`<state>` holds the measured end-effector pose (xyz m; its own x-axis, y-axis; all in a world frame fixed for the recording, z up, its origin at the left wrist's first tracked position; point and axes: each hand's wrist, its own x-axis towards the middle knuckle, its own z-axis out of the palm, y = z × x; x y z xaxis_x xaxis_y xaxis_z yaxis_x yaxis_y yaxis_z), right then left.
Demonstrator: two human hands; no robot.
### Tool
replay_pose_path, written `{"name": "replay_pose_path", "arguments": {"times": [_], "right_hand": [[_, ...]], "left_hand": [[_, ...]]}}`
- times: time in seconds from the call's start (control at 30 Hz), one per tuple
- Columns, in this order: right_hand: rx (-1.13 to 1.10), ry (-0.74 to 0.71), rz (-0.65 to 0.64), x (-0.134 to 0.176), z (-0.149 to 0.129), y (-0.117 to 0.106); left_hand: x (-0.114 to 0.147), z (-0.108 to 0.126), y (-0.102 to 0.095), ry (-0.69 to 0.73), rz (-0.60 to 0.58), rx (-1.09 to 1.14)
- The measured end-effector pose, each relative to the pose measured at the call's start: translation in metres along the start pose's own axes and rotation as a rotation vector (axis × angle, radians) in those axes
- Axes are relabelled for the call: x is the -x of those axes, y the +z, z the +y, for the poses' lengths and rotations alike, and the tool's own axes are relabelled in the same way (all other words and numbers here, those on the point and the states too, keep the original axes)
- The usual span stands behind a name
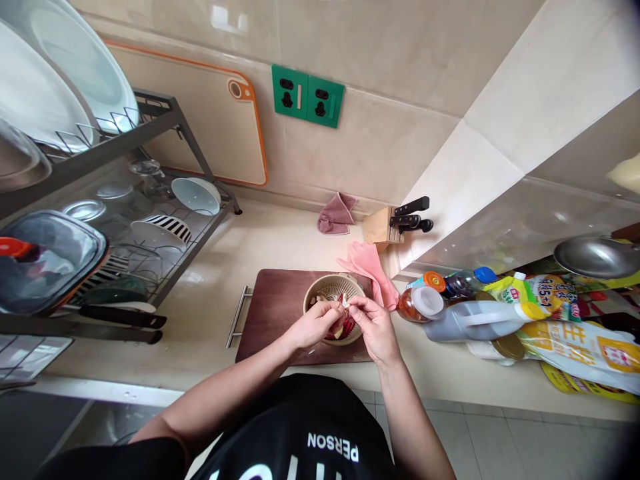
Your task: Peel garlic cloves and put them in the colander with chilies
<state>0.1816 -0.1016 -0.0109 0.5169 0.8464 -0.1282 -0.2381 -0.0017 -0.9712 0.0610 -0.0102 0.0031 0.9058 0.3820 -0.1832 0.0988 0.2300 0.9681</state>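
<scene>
Hands meet fingertip to fingertip above the basket [336, 284], left [320, 316] and right [370, 323] pinching one small pale piece [346, 304] between them. Beneath everything runs a smooth, pale counter [215, 280] with a soft sheen. On it lies the board [275, 313], a flat, dark reddish-brown rectangle with rounded corners and a slim metal handle [239, 317] at its left end. The basket, round, cream and ribbed with narrow slots, sits on the board's right half. A limp pink glove [369, 262] sprawls by the board's upper right corner, near a blocky wooden knife block [377, 225] and a crumpled mauve cloth [336, 215]. Glossy red pieces [349, 328] lie in the basket, partly hidden by the fingers. The pinched piece is whitish and irregular, perhaps a garlic clove; the fingers cover too much to be sure. Both forearms reach forward and converge, the left slanting in from the lower left, the right rising more steeply. Thumbs and forefingers press close, the other fingers curled inward.
</scene>
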Motion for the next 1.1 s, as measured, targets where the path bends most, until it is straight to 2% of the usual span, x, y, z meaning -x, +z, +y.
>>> {"name": "replay_pose_path", "arguments": {"times": [0.13,0.37,0.53,0.7,0.93,1.1], "right_hand": [[0.097,-0.107,-0.046,0.000,0.001,-0.002],[0.330,-0.133,-0.161,-0.001,-0.015,-0.008],[0.479,-0.171,-0.188,-0.002,-0.030,-0.004],[0.475,-0.167,-0.190,-0.005,-0.025,0.001],[0.262,-0.043,-0.147,-0.006,-0.002,0.001],[0.427,-0.192,-0.233,-0.001,-0.009,0.001]], "left_hand": [[0.002,0.002,0.003,0.017,-0.041,-0.025],[0.005,0.005,0.000,0.070,-0.105,-0.161],[0.005,0.002,0.000,0.061,-0.072,-0.178],[0.005,-0.002,-0.001,0.045,-0.019,-0.153],[0.003,-0.004,-0.005,0.013,0.075,-0.007],[0.001,-0.002,-0.009,0.010,0.070,-0.001]]}}
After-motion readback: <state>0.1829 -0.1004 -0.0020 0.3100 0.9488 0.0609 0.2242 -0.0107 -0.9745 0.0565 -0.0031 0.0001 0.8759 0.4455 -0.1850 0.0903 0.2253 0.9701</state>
